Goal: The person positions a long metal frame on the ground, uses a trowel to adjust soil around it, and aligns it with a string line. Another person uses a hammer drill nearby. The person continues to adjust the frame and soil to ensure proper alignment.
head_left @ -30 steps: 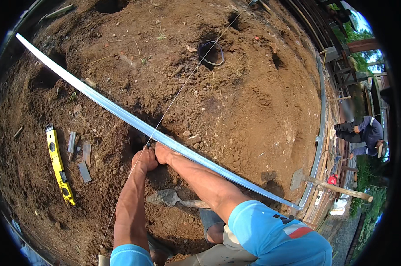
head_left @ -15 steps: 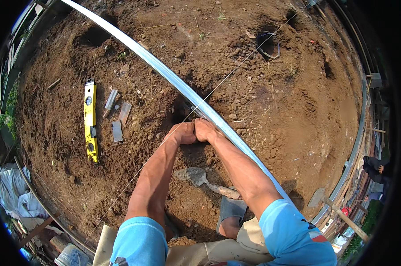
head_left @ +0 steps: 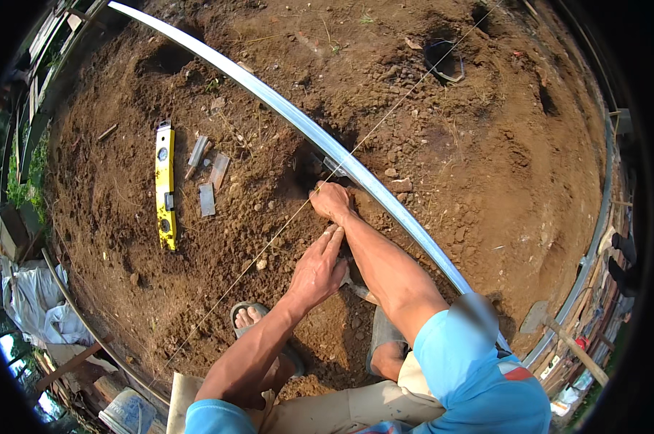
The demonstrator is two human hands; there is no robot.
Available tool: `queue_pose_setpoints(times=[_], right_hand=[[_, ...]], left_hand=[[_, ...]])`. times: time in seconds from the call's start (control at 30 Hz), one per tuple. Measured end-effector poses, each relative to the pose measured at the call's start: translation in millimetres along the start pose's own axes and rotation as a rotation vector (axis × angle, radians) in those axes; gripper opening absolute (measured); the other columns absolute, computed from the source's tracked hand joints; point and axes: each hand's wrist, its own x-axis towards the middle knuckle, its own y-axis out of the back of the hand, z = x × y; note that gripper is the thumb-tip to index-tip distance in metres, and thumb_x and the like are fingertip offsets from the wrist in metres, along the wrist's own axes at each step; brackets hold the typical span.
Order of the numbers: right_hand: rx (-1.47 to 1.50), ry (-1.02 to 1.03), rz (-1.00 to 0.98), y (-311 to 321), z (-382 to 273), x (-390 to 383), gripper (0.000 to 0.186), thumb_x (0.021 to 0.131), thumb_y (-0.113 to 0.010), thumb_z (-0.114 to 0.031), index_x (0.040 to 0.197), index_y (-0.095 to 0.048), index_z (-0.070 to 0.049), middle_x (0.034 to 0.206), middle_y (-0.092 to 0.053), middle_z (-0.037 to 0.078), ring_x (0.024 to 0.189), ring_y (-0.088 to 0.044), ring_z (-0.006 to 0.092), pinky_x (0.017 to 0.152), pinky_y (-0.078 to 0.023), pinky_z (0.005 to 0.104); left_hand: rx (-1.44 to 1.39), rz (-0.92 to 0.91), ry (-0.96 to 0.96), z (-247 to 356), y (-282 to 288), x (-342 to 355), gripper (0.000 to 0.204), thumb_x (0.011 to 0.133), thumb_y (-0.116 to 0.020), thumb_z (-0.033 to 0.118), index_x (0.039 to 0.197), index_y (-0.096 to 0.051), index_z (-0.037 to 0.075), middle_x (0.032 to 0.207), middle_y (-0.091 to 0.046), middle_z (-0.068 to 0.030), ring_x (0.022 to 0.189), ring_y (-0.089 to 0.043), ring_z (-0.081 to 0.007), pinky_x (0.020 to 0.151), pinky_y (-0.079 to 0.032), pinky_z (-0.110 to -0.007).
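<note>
My right hand point(head_left: 332, 201) is closed at the near edge of a dug hole point(head_left: 302, 173), beneath a long silver metal bar point(head_left: 291, 112). Its fingertips are hidden, and I cannot make out what they hold. My left hand point(head_left: 317, 269) is open and empty, fingers stretched toward my right wrist. Below it lies a trowel point(head_left: 362, 291), mostly covered by the hand and my right forearm. A thin taut string point(head_left: 269, 246) crosses the ground diagonally, passing by my right hand and over the bar. A small metal piece point(head_left: 334, 166) shows under the bar at the hole.
A yellow spirit level point(head_left: 166, 184) lies on the soil at left, beside several short offcuts point(head_left: 207, 199). Other holes point(head_left: 443, 59) open farther off. At right a long-handled tool point(head_left: 576, 351) rests near stacked boards; white sacks point(head_left: 41, 304) lie at far left.
My left hand has drawn back from the hole toward me and opened, while my right hand has stayed there. The view has shifted slightly, and my left foot now shows.
</note>
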Motion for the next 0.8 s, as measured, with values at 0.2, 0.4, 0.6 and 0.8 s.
queue_pose_setpoints(times=[0.2,0.4,0.6,0.8], right_hand=[[0.62,-0.031,0.025,17.3,-4.3,-20.9,0.036,0.089,-0.066,-0.036,0.102,-0.07,-0.002,0.084,-0.068,0.011,0.077,-0.062,0.0239,0.072,-0.048,0.0411],[1.064,0.072,0.076,-16.7,-92.8,-122.6,0.058,0.098,-0.058,-0.06,0.102,-0.067,-0.003,0.064,-0.047,-0.002,0.058,-0.042,0.0107,0.054,-0.038,0.0341],[0.699,0.235,-0.089,-18.2,-69.1,-132.2,0.036,0.102,-0.059,-0.03,0.127,-0.066,-0.006,0.126,-0.068,0.012,0.115,-0.066,0.0328,0.101,-0.052,0.0408],[0.063,0.428,0.285,24.3,18.2,-67.9,0.037,0.099,-0.055,-0.017,0.131,-0.061,0.0,0.125,-0.064,0.019,0.113,-0.062,0.0382,0.099,-0.049,0.0473]], left_hand=[[-0.102,-0.075,-0.082,27.6,33.5,-9.5,0.027,0.089,-0.068,0.007,0.115,-0.067,-0.001,0.109,-0.071,-0.0176,0.094,-0.071,-0.0375,0.08,-0.058,-0.042],[-0.242,0.13,-0.241,75.4,38.6,-5.5,0.024,0.086,-0.072,0.002,0.109,-0.069,0.0,0.096,-0.071,-0.0153,0.089,-0.071,-0.0317,0.077,-0.058,-0.038],[-0.353,0.12,-0.241,80.2,35.2,0.9,0.024,0.088,-0.072,0.003,0.112,-0.069,-0.002,0.097,-0.072,-0.0149,0.09,-0.071,-0.0289,0.079,-0.057,-0.036],[-0.411,0.103,0.071,49.8,17.2,8.9,0.022,0.094,-0.068,0.01,0.11,-0.07,-0.004,0.094,-0.073,-0.0155,0.083,-0.071,-0.0205,0.074,-0.055,-0.035]])
